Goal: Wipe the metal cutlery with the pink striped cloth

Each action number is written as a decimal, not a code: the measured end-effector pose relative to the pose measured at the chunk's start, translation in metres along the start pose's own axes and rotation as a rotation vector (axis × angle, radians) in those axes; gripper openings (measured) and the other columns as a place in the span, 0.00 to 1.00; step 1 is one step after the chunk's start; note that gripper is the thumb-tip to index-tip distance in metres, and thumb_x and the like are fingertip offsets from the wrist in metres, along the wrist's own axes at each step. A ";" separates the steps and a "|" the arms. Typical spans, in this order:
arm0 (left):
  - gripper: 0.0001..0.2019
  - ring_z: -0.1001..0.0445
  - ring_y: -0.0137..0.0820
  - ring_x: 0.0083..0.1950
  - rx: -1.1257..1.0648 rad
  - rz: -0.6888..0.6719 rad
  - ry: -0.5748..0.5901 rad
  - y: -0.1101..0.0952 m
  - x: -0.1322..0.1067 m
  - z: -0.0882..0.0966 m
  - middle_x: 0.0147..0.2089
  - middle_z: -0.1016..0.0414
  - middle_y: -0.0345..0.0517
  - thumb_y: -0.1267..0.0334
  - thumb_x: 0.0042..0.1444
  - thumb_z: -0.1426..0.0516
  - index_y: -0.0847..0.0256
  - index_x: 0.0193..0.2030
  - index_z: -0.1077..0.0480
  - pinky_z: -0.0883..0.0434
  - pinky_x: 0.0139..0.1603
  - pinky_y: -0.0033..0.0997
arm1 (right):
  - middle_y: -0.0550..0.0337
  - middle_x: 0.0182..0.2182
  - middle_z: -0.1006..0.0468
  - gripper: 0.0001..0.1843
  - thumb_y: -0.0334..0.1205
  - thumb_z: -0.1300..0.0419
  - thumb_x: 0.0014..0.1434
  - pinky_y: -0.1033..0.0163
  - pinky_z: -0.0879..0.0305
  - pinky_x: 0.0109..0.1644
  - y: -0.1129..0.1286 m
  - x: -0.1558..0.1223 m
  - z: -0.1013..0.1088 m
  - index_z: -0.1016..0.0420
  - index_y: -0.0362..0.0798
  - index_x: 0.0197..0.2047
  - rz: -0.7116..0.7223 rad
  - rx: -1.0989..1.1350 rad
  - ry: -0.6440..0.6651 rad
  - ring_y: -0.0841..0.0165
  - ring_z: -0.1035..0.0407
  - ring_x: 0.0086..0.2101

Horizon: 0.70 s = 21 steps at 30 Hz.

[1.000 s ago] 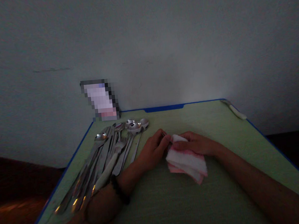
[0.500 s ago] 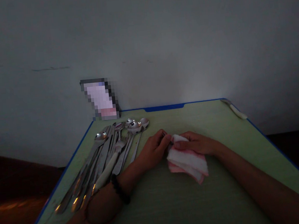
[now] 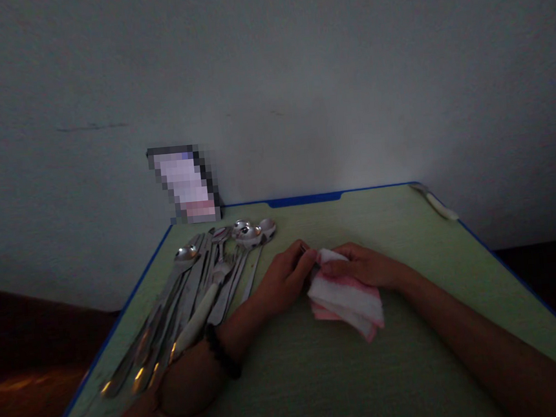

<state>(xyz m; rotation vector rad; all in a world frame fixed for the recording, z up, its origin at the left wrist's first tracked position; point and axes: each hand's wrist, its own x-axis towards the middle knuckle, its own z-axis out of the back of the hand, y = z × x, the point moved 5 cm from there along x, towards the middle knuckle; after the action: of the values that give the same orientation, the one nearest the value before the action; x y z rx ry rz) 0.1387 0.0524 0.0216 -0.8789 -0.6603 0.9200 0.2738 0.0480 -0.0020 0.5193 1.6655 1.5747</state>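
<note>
Your right hand (image 3: 361,267) pinches the far corner of a soft, folded white-and-pink cloth (image 3: 347,303) lying on the tabletop (image 3: 407,236). Your left hand (image 3: 287,279) curls against it; you cannot tell its grip. Slim, shiny metal cutlery (image 3: 202,293) lies left.

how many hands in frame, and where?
2: left hand beside the cutlery, fingertips at the cloth; right hand gripping the cloth's far edge. No others visible.

Dim, underexposed and grainy throughout, with faint glints on the cutlery (image 3: 202,286), dark corners and wide-angle edge bending.
</note>
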 end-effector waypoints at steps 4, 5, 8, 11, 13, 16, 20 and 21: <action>0.14 0.37 0.26 0.25 0.000 0.004 0.002 0.000 0.000 0.000 0.23 0.37 0.35 0.56 0.61 0.56 0.61 0.30 0.39 0.40 0.27 0.25 | 0.65 0.21 0.31 0.14 0.47 0.40 0.51 0.71 0.46 0.21 0.001 0.001 -0.001 0.30 0.43 0.30 -0.002 -0.025 -0.013 0.77 0.41 0.19; 0.14 0.37 0.26 0.25 0.001 0.006 0.003 0.000 0.000 0.000 0.23 0.37 0.35 0.56 0.61 0.56 0.61 0.30 0.39 0.40 0.27 0.25 | 0.65 0.21 0.31 0.13 0.47 0.41 0.52 0.71 0.46 0.21 0.001 0.001 -0.001 0.31 0.43 0.30 0.000 -0.031 -0.016 0.77 0.41 0.19; 0.13 0.37 0.25 0.24 0.002 0.014 0.002 0.001 0.000 0.000 0.23 0.37 0.35 0.56 0.61 0.55 0.61 0.31 0.39 0.41 0.26 0.25 | 0.65 0.21 0.32 0.12 0.44 0.43 0.53 0.71 0.46 0.22 0.002 0.000 -0.001 0.31 0.43 0.30 0.006 -0.059 -0.008 0.77 0.41 0.20; 0.14 0.37 0.26 0.25 0.000 0.017 0.008 0.001 0.000 -0.001 0.23 0.36 0.35 0.56 0.61 0.55 0.61 0.31 0.39 0.41 0.26 0.25 | 0.65 0.21 0.32 0.10 0.43 0.44 0.54 0.72 0.46 0.22 0.003 0.000 0.000 0.32 0.43 0.29 0.003 -0.082 -0.010 0.77 0.41 0.20; 0.14 0.37 0.26 0.25 -0.003 0.016 0.014 0.001 0.000 -0.001 0.23 0.36 0.35 0.55 0.61 0.55 0.61 0.31 0.38 0.41 0.26 0.25 | 0.65 0.22 0.32 0.10 0.43 0.43 0.54 0.72 0.46 0.22 0.003 0.000 0.000 0.32 0.43 0.29 0.001 -0.087 -0.018 0.77 0.41 0.21; 0.14 0.37 0.26 0.25 -0.006 0.016 0.015 0.001 0.000 -0.001 0.23 0.36 0.35 0.55 0.61 0.55 0.61 0.30 0.39 0.41 0.26 0.25 | 0.65 0.22 0.32 0.13 0.46 0.42 0.52 0.72 0.46 0.21 0.002 0.000 0.000 0.31 0.43 0.30 -0.016 -0.108 -0.022 0.76 0.41 0.20; 0.14 0.38 0.26 0.25 -0.014 0.017 0.010 0.002 0.000 -0.001 0.23 0.37 0.35 0.55 0.61 0.55 0.61 0.30 0.39 0.41 0.26 0.25 | 0.65 0.21 0.31 0.15 0.49 0.41 0.52 0.71 0.46 0.21 0.003 0.000 0.000 0.31 0.43 0.31 -0.007 -0.143 -0.027 0.76 0.41 0.20; 0.14 0.38 0.26 0.25 -0.016 0.017 0.010 0.003 0.000 -0.001 0.23 0.37 0.35 0.55 0.61 0.55 0.61 0.30 0.39 0.41 0.26 0.25 | 0.65 0.21 0.31 0.15 0.49 0.42 0.52 0.71 0.45 0.22 0.003 0.000 0.000 0.31 0.43 0.31 0.003 -0.145 -0.024 0.76 0.41 0.20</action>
<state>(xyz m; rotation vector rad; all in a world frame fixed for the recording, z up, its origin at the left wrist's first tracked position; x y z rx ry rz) 0.1382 0.0531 0.0190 -0.9044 -0.6528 0.9264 0.2729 0.0485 0.0010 0.4635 1.5194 1.6704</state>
